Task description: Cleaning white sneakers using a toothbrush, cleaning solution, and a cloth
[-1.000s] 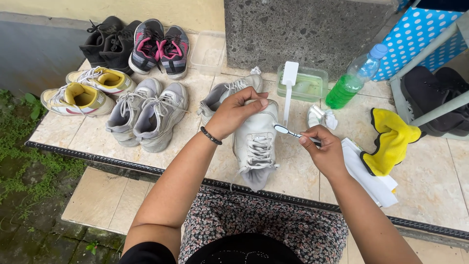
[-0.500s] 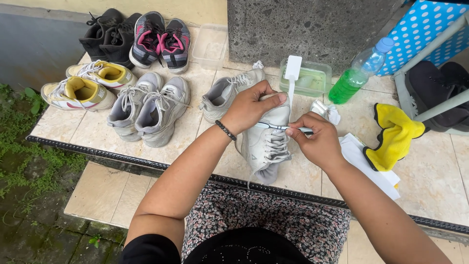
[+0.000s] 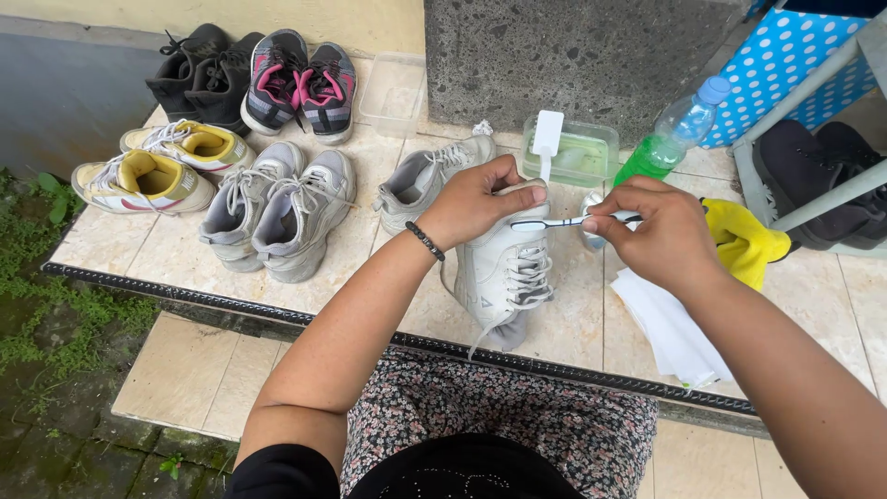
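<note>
My left hand (image 3: 479, 200) grips the heel end of a white laced sneaker (image 3: 504, 273), held upright with its toe pointing down over the tiled ledge. My right hand (image 3: 656, 233) pinches a toothbrush (image 3: 554, 222), whose head rests against the top of the sneaker just under my left thumb. The matching white sneaker (image 3: 420, 180) lies on the tiles behind it. Part of the brush handle is hidden inside my right fist.
Grey sneakers (image 3: 277, 208), yellow-lined shoes (image 3: 152, 166), pink-grey shoes (image 3: 300, 83) and black shoes (image 3: 199, 69) sit at left. A green tub with a white brush (image 3: 573, 152), a green liquid bottle (image 3: 670, 139), a yellow cloth (image 3: 744, 240) and white cloths (image 3: 670, 328) lie at right. Metal rack (image 3: 813, 83) far right.
The sneaker has been lifted off the tiles and brought closer. My right hand rose with the toothbrush, and the brush head now touches the shoe's top.
</note>
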